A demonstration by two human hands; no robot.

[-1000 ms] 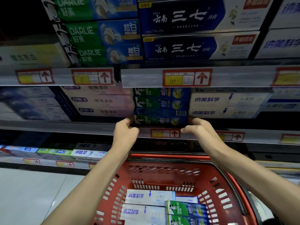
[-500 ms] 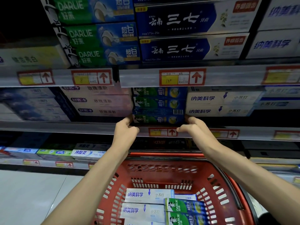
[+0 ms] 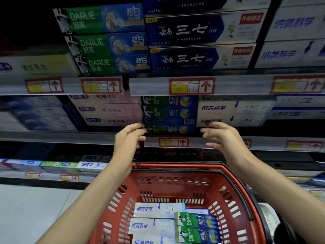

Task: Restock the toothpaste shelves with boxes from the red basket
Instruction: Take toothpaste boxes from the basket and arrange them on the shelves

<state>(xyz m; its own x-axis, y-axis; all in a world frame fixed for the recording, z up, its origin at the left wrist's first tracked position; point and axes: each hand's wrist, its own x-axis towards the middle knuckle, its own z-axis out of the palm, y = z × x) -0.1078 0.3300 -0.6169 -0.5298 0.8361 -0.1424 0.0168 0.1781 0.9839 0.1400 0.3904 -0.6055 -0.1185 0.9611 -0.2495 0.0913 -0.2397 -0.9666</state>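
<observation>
Green Darlie box lies between left hand and right hand, both loose-fingered.

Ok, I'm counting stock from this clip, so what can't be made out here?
Head view:
Price tags: figures blurred, too small.
Red basket: nearest boxes cut off by the bottom edge.
Darlie stack, middle shelf: rows behind hidden by front boxes.
Left hand: grip on bottom box blurred.

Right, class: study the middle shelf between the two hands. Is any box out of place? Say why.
Yes. In the Darlie stack, the third box down shows its blue barcode side, while the boxes above and below it show the green branded front. It looks turned the wrong way.
</observation>
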